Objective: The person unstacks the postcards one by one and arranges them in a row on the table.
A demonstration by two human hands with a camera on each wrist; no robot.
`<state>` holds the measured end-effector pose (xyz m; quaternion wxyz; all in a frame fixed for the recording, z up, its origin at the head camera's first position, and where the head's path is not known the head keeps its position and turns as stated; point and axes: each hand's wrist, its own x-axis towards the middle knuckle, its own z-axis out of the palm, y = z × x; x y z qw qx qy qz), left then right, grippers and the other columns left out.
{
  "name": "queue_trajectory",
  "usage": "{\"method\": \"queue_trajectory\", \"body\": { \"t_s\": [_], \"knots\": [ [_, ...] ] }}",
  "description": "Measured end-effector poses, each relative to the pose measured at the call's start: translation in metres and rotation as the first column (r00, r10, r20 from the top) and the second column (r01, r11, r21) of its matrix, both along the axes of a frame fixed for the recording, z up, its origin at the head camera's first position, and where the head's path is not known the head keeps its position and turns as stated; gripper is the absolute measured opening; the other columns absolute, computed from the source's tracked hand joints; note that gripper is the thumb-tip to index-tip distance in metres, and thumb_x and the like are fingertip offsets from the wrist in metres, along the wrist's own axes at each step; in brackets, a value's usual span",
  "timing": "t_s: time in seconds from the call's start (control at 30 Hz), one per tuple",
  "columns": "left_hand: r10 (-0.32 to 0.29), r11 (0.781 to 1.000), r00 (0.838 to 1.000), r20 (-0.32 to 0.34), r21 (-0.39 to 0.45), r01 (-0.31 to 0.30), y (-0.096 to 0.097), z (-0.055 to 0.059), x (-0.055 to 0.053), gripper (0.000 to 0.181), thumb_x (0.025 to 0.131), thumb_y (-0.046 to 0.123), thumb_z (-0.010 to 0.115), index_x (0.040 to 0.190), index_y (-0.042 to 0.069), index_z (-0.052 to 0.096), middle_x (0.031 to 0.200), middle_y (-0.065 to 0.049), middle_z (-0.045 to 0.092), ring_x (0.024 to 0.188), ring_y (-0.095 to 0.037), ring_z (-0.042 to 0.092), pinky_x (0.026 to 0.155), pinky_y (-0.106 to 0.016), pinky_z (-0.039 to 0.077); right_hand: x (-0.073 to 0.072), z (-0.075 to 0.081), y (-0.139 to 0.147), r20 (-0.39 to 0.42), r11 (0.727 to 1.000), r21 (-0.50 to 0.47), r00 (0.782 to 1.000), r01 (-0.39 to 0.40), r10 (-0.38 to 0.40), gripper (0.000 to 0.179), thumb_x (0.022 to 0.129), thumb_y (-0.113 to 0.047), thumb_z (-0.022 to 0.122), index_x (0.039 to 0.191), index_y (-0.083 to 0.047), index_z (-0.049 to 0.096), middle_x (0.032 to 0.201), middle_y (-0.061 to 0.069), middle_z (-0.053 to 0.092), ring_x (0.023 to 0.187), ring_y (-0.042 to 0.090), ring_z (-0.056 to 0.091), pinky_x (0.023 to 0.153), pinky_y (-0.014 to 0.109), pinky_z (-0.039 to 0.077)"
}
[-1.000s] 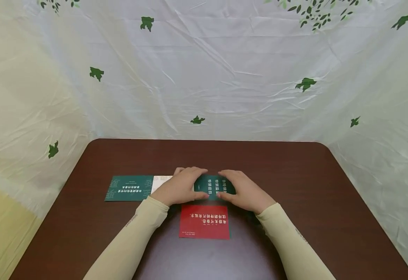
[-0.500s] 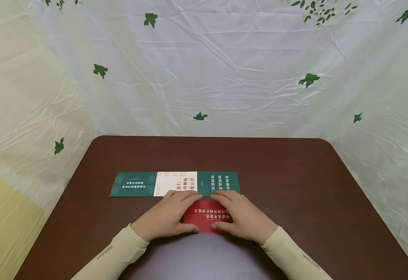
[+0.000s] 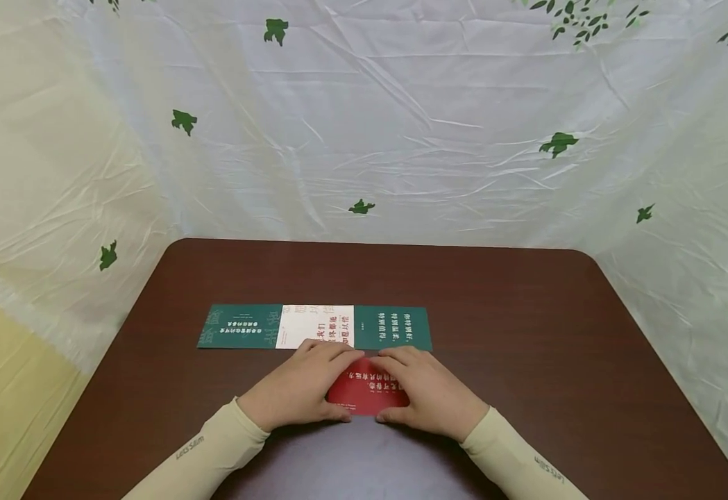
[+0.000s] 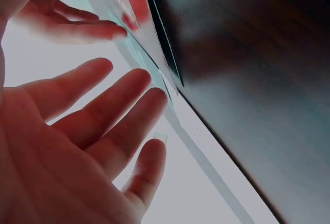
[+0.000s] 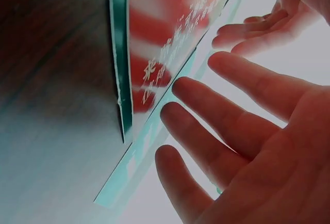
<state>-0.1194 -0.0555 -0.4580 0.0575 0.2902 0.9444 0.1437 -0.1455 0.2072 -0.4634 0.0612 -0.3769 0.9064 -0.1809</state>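
A red card (image 3: 366,401) with white printed characters lies near the table's front. Over its left side is my left hand (image 3: 304,387), and over its right side my right hand (image 3: 431,390). Fingertips reach the far edge and thumbs lie by the near edge; whether they touch the card I cannot tell. In the right wrist view, a green layer (image 5: 119,43) shows under the red card. Both wrist views show relaxed, spread fingers with nothing gripped. Just beyond the hands, a green card (image 3: 239,339), a white card (image 3: 298,326) and another green card (image 3: 370,337) form a row.
The brown table (image 3: 501,292) has rounded far corners. Behind and beside it hangs a pale curtain (image 3: 401,160) with green leaf prints. A greyish sheen (image 3: 364,458) covers the table's near middle.
Both hands have come back from the right green card in the row to the red card, uncovering the white card. Lately the right hand has shifted slightly left.
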Motion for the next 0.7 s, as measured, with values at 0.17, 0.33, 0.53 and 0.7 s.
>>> {"method": "queue_trajectory", "body": {
  "t_s": [0.17, 0.33, 0.53, 0.7],
  "knots": [
    [-0.003, 1.000, 1.000, 0.022, -0.005, 0.003, -0.0003, 0.0000, -0.0017, 0.090, 0.081, 0.051, 0.092, 0.156, 0.016, 0.055, 0.149, 0.000, 0.062, 0.139, -0.021, 0.057, 0.119, -0.050, 0.043, -0.0014, -0.0003, 0.0008, 0.004, 1.000, 0.012, 1.000, -0.005, 0.005, 0.078, 0.082, -0.046, 0.093, 0.149, -0.017, 0.064, 0.145, 0.000, 0.066, 0.134, 0.025, 0.061, 0.114, 0.051, 0.053],
    [-0.002, 1.000, 0.999, 0.035, -0.004, 0.003, -0.0013, -0.0015, -0.0024, 0.089, 0.081, 0.051, 0.091, 0.156, 0.017, 0.056, 0.149, 0.000, 0.063, 0.139, -0.022, 0.057, 0.120, -0.050, 0.044, -0.0021, -0.0004, -0.0001, 0.017, 1.000, 0.014, 1.000, -0.006, 0.006, 0.077, 0.082, -0.042, 0.094, 0.148, -0.016, 0.065, 0.145, 0.000, 0.066, 0.134, 0.025, 0.061, 0.112, 0.051, 0.054],
    [0.005, 1.000, 0.998, 0.062, 0.001, -0.005, 0.0005, -0.0019, -0.0032, 0.090, 0.080, 0.050, 0.092, 0.155, 0.017, 0.056, 0.149, 0.000, 0.062, 0.139, -0.021, 0.056, 0.120, -0.050, 0.044, -0.0011, -0.0001, 0.0008, 0.038, 1.000, 0.010, 0.999, 0.003, -0.004, 0.076, 0.081, -0.042, 0.094, 0.147, -0.017, 0.066, 0.145, 0.001, 0.065, 0.132, 0.025, 0.062, 0.110, 0.050, 0.056],
    [0.011, 1.000, 0.998, 0.061, 0.001, -0.011, 0.0008, -0.0011, -0.0043, 0.091, 0.078, 0.051, 0.093, 0.154, 0.016, 0.058, 0.149, -0.001, 0.062, 0.139, -0.021, 0.056, 0.118, -0.049, 0.046, -0.0012, 0.0008, 0.0000, 0.033, 1.000, 0.006, 0.999, 0.002, -0.002, 0.075, 0.080, -0.042, 0.094, 0.145, -0.016, 0.068, 0.144, 0.000, 0.065, 0.131, 0.023, 0.062, 0.106, 0.048, 0.058]
  ]
}}
